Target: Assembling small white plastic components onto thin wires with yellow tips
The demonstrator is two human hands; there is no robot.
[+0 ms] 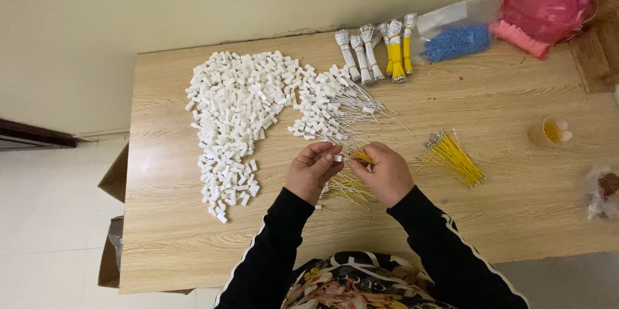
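My left hand [312, 170] pinches a small white plastic connector [338, 157] between thumb and fingers above the wooden table [516, 206]. My right hand [385, 172] meets it, fingers closed on thin yellow wires [362, 155] whose ends point at the connector. More yellow wires [348, 188] lie under and between my hands. A big heap of loose white connectors [233, 112] spreads to the left. Connectors with white wires attached [332, 108] lie in a pile just beyond my hands.
A loose bunch of yellow wires [452, 156] lies to the right. Tied bundles of white and yellow wires [377, 51] sit at the far edge beside bags of blue [458, 41] and pink parts [541, 9]. A small clear cup [551, 132] stands right. Cardboard boxes [115, 180] are on the floor to the left.
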